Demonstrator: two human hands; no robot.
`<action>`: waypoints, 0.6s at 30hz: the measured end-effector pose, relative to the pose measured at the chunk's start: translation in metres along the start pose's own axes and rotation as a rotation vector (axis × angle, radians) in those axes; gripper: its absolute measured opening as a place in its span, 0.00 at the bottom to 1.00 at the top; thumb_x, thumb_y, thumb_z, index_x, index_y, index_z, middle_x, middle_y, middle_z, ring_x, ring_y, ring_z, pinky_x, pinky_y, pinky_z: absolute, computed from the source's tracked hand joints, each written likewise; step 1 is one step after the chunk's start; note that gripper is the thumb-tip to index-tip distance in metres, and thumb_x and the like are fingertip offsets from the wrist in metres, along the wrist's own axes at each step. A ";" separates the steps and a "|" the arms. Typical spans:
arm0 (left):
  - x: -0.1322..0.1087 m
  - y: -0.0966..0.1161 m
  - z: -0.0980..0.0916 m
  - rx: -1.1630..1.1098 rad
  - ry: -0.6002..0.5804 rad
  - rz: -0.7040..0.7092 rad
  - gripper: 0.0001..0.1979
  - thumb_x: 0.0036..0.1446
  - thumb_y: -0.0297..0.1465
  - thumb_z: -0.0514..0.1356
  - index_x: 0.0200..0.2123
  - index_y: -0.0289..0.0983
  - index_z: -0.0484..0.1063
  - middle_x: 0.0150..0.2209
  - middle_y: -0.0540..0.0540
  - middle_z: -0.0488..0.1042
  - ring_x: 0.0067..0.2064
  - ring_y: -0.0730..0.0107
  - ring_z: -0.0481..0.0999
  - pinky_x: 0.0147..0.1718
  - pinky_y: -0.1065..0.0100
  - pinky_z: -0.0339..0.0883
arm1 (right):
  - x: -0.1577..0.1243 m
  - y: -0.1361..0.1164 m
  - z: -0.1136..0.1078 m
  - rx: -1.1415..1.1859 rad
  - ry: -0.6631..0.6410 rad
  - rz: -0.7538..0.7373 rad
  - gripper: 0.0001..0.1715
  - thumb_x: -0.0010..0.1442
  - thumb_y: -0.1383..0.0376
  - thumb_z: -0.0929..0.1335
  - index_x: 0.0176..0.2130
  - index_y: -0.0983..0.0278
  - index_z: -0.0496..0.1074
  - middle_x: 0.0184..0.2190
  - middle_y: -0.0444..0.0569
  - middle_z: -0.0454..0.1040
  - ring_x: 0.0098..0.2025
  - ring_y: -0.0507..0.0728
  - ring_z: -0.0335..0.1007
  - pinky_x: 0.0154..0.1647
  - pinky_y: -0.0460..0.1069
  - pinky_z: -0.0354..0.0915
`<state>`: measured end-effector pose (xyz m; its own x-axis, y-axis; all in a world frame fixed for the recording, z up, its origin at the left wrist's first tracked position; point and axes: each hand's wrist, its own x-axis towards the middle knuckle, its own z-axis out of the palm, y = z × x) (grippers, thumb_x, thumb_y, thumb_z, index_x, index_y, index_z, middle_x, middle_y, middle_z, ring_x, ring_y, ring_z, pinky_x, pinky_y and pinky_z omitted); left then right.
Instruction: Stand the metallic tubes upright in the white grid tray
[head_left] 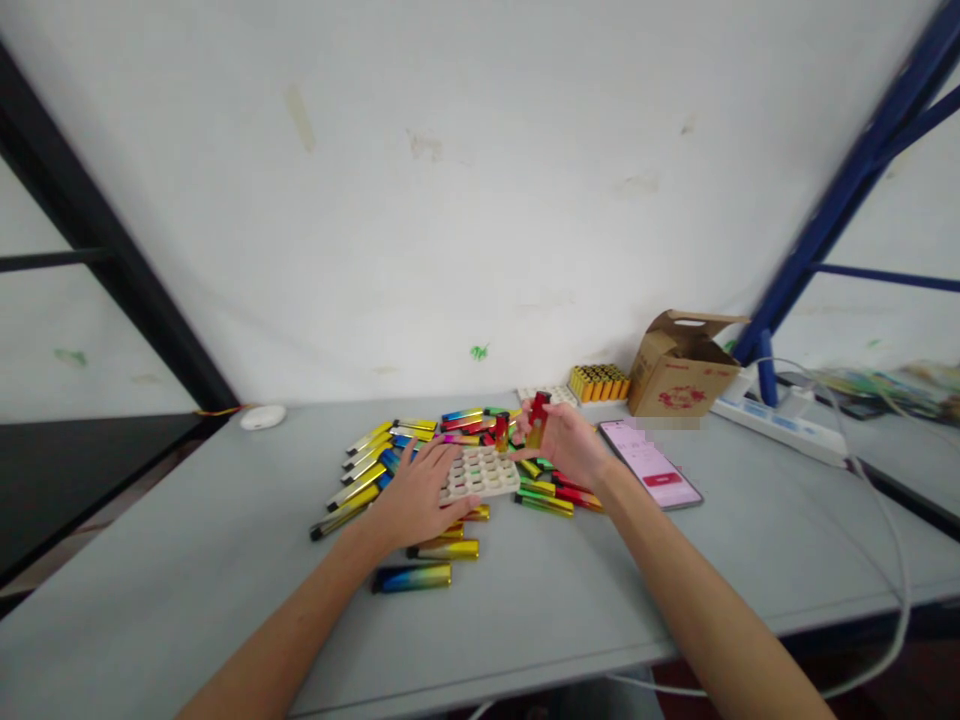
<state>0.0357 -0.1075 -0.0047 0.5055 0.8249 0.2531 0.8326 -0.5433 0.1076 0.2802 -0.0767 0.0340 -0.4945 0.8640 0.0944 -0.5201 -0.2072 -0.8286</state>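
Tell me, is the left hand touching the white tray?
Touching. The head view shows the left hand lying on the white tray, fingers covering its left edge.

Crowded middle, open near edge
I see bare table (187,600) in front of me; scattered coloured sticks (360,478), a phone (652,465) and a cardboard box (679,375) block the far side.
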 end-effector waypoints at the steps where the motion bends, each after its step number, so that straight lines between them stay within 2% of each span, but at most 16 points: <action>1: 0.000 0.000 0.000 0.000 -0.002 -0.001 0.31 0.60 0.50 0.55 0.59 0.36 0.63 0.60 0.36 0.68 0.64 0.48 0.62 0.64 0.44 0.46 | 0.000 -0.001 -0.001 -0.021 0.011 -0.019 0.09 0.56 0.58 0.66 0.35 0.62 0.67 0.28 0.44 0.68 0.32 0.55 0.67 0.34 0.52 0.70; 5: -0.001 0.001 0.001 0.001 -0.009 -0.011 0.31 0.61 0.49 0.55 0.59 0.35 0.63 0.60 0.35 0.67 0.64 0.47 0.61 0.63 0.42 0.46 | 0.001 -0.001 -0.006 -0.135 0.059 -0.118 0.16 0.58 0.51 0.68 0.36 0.60 0.70 0.31 0.46 0.71 0.36 0.56 0.70 0.38 0.53 0.69; 9: -0.001 0.002 0.001 -0.002 -0.009 -0.008 0.31 0.61 0.49 0.54 0.60 0.34 0.62 0.61 0.34 0.67 0.64 0.47 0.61 0.63 0.42 0.46 | 0.004 0.004 -0.011 -0.502 0.205 -0.304 0.23 0.61 0.45 0.65 0.41 0.60 0.75 0.34 0.47 0.73 0.38 0.56 0.69 0.40 0.50 0.66; 11: -0.001 0.002 0.000 -0.004 -0.009 -0.010 0.31 0.61 0.49 0.55 0.59 0.35 0.62 0.61 0.34 0.67 0.64 0.47 0.61 0.63 0.42 0.46 | 0.004 0.006 -0.011 -0.702 0.227 -0.372 0.23 0.62 0.47 0.65 0.44 0.60 0.76 0.37 0.47 0.75 0.41 0.56 0.69 0.44 0.50 0.65; 13: -0.001 0.002 0.000 -0.006 -0.012 -0.013 0.30 0.61 0.48 0.55 0.59 0.34 0.62 0.61 0.35 0.66 0.64 0.47 0.61 0.63 0.42 0.46 | 0.004 0.007 -0.010 -0.822 0.189 -0.390 0.21 0.62 0.50 0.66 0.46 0.61 0.76 0.39 0.48 0.76 0.43 0.57 0.70 0.45 0.51 0.65; 18: -0.001 0.001 0.001 -0.004 -0.006 -0.002 0.31 0.61 0.51 0.53 0.59 0.34 0.63 0.61 0.34 0.67 0.65 0.48 0.60 0.64 0.42 0.45 | 0.002 0.009 -0.009 -1.039 0.137 -0.393 0.17 0.60 0.56 0.68 0.45 0.63 0.76 0.35 0.48 0.78 0.38 0.57 0.73 0.41 0.51 0.67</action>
<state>0.0362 -0.1087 -0.0057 0.5050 0.8271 0.2469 0.8329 -0.5420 0.1118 0.2807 -0.0722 0.0220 -0.3098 0.8414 0.4428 0.2423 0.5201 -0.8190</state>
